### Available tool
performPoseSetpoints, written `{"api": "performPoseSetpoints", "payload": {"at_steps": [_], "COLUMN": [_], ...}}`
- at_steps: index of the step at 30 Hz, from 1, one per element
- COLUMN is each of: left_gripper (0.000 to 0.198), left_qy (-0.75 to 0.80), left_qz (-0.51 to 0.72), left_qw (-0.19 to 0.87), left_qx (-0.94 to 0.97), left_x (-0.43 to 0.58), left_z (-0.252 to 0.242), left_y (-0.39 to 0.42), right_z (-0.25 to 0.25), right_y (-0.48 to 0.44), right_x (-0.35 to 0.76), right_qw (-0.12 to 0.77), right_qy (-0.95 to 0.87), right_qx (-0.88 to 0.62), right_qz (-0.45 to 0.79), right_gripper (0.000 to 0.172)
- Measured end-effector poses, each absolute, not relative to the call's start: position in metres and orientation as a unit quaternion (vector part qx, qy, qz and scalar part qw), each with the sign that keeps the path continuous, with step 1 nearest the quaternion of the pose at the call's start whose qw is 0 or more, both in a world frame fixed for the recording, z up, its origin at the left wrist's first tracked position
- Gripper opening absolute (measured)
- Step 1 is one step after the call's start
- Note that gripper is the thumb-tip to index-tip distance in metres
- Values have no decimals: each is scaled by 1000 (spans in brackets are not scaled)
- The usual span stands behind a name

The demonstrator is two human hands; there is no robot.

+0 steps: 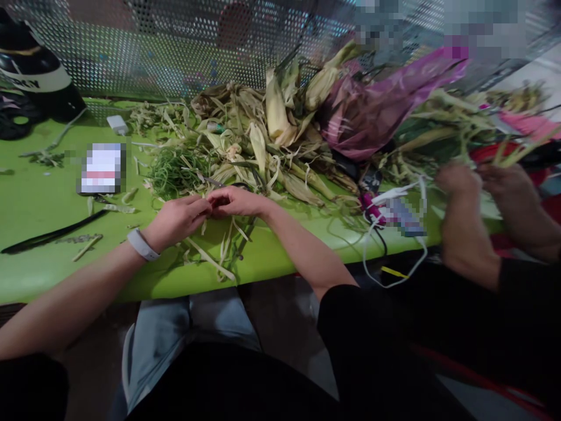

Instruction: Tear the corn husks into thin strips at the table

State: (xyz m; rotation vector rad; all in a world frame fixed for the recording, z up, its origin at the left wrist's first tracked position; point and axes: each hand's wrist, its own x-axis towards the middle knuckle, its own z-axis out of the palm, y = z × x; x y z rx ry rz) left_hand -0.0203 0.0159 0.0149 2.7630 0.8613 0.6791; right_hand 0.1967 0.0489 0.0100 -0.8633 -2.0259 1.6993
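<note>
My left hand, with a pale band on its wrist, meets my right hand over the near part of the green table. The fingers of both are closed in a pinch, fingertips together, and whatever they grip is too small or hidden to name. Just behind them lies a tangled heap of thin green strips. Dry corn husks are piled behind and to the right. Loose pale stalks lie on the table below my hands.
A phone, a white charger plug and a black strap lie to the left. A dark bottle stands far left. A pink plastic bag rests on the husks. At right, a co-worker's hands handle stalks beside a white cable.
</note>
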Motion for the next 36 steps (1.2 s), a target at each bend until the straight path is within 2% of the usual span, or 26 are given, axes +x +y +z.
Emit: {"api": "performPoseSetpoints", "payload": {"at_steps": [9,20,30,36], "left_gripper": [19,21,17,17], "left_qy": [287,243,265,279], "left_qz": [240,249,230,206], "left_qw": [78,108,130,148], "left_qx": [924,931,927,926], "left_x": [-21,-19,-21,-20], "left_z": [13,15,14,15], "left_y": [16,15,17,17], "right_z": [12,13,17,22], "right_y": [52,55,55,51], "right_x": [200,204,208,209], "right_qw": [189,135,120,107], "right_qy": [-703,-757,-800,-786], "right_qx": [-315,-292,-290,-307], "right_qz": [609,569,512,526], "right_gripper": [20,17,20,21]}}
